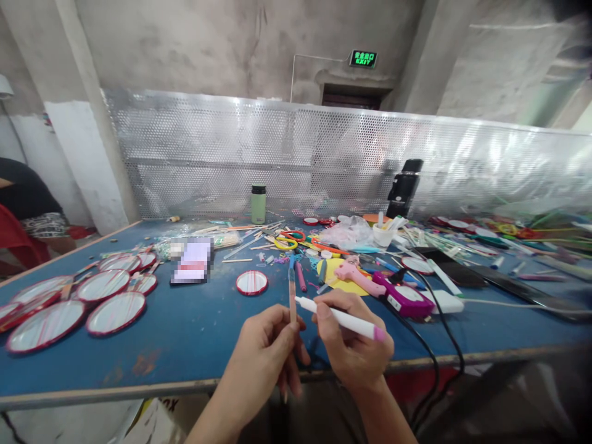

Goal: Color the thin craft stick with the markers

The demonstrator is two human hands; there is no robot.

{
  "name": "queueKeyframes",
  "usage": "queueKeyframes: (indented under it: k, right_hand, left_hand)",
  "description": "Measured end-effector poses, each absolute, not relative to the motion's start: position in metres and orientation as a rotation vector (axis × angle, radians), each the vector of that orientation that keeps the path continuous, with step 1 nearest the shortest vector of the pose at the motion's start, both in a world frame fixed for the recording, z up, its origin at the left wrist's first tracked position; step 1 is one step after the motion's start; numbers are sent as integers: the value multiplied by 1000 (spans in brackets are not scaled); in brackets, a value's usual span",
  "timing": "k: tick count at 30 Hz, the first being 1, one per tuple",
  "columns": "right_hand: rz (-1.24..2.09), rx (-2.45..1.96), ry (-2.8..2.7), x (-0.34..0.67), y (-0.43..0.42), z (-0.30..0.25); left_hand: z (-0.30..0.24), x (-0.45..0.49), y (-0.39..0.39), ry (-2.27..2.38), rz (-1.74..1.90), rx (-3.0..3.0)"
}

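Observation:
My left hand [268, 354] is closed in a pinch on a thin wooden stick [291, 295] that stands upright above the near edge of the blue table [194, 333]. My right hand [351, 345] grips a white marker pen [342, 317] with a pink end. The pen's tip points left and touches the stick near its lower part. Both hands hover just over the table's front edge.
Several round red-rimmed discs [69, 302] lie at the left, one more [252, 282] in the middle. A pink glue gun [356, 275], a purple device [402, 299] with black cables, scissors [289, 239], a green bottle [258, 204], a white cup [383, 233] and scattered sticks crowd the far half. A perforated metal screen [324, 154] backs the table.

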State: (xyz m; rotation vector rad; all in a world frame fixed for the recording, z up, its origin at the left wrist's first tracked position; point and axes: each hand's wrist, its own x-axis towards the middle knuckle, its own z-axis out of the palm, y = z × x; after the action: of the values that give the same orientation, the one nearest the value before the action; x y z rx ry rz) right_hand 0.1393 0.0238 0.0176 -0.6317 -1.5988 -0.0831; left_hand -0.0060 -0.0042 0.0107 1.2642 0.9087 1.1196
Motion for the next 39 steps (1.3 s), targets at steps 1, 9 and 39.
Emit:
queueKeyframes:
  k: [1, 9, 39]
  right_hand:
    - [-83, -630, -1607, 139, 24, 18]
    - [-93, -616, -1582, 139, 24, 17]
    - [-91, -617, -1591, 142, 20, 14]
  left_hand:
    - [11, -6, -4, 908, 1119, 1264]
    - [11, -6, -4, 898, 1114, 1252]
    - [12, -7, -3, 894, 1108, 1260]
